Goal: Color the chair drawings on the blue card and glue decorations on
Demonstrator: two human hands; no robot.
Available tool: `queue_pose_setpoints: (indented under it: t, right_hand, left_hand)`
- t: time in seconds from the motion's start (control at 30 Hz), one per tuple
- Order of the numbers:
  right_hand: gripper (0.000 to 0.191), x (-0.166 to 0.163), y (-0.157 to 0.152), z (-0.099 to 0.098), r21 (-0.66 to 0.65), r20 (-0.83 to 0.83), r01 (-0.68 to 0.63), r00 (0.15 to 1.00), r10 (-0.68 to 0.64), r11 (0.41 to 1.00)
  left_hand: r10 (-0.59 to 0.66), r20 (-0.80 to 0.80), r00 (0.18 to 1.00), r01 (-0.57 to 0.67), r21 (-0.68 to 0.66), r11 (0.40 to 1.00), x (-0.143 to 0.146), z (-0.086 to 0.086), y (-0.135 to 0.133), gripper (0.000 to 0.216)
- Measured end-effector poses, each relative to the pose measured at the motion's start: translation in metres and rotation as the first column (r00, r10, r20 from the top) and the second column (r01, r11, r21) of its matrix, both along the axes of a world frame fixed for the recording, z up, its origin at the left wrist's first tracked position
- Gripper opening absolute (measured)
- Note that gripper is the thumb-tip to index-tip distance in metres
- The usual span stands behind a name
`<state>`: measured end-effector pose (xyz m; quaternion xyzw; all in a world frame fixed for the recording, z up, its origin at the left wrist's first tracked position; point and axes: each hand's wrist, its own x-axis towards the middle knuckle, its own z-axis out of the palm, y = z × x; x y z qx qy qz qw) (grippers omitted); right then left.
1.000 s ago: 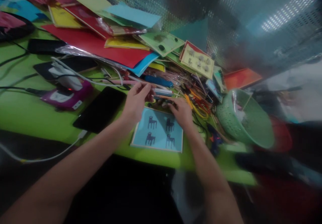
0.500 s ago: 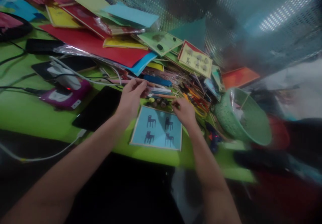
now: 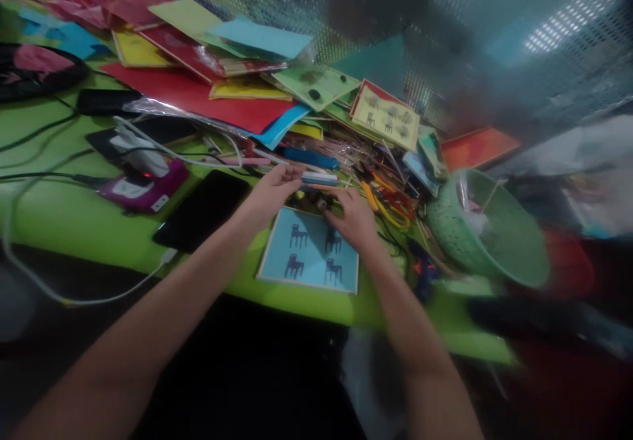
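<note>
My left hand [image 3: 277, 189] has its fingers curled together at the left end of some slim pens. What they hold, if anything, is hidden. A white-and-blue pen [image 3: 320, 178] and a thin orange pencil-like stick [image 3: 321, 188] lie just beyond its fingertips. My right hand [image 3: 352, 216] reaches in from the other side, thumb apart from the bent fingers. Its fingertips are near the stick's right end, its thumb by small dark round pieces [image 3: 322, 205]. Below both hands lies a blue card [image 3: 314, 255] with dark chair pictures, partly covered by the right hand.
Coloured cards and sheets [image 3: 208, 100] are heaped at the back. Orange-handled scissors [image 3: 390, 209] and a green basket [image 3: 514, 229] stand right. A black tablet [image 3: 202, 209], a purple power strip [image 3: 148, 183] and cables occupy the left of the green table [image 3: 237, 285].
My left hand has moved right along the pens. My right hand has shifted slightly left, its thumb opening away from its fingers. The blue card stays in place.
</note>
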<state>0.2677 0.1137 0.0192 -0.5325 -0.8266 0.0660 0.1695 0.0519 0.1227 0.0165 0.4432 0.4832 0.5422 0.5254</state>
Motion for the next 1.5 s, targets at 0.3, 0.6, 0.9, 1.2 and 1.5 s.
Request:
queue_pose_setpoints:
  t: [0.3,0.6,0.9,1.2,1.5]
  right_hand:
    - [0.034,-0.004,-0.001,-0.001,0.002,0.064,0.063,0.996,-0.063,0.998]
    - [0.028,0.005,0.001,0.001,0.041,-0.003,0.063,0.998,-0.063,0.997]
    - [0.024,0.007,0.004,-0.002,0.005,-0.013,0.061,0.998,-0.061,0.998]
    - [0.023,0.009,0.007,-0.005,-0.01,-0.036,0.053,0.998,-0.053,0.999]
    - [0.011,0.009,-0.004,0.021,-0.188,0.041,-0.022,0.999,0.03,0.982]
  left_hand:
    - [-0.166,0.018,0.986,0.166,-0.001,0.986,0.002,0.003,-0.004,0.024]
    - [-0.012,-0.34,0.94,0.052,0.112,0.992,-0.008,-0.006,0.003,0.019]
    - [-0.108,-0.502,0.858,0.18,0.096,0.979,-0.006,-0.012,0.005,0.022]
    - [-0.058,-0.565,0.823,0.182,0.165,0.969,-0.008,-0.009,0.002,0.023]
    - [-0.138,-0.523,0.841,0.216,0.09,0.972,-0.016,-0.014,0.007,0.021]
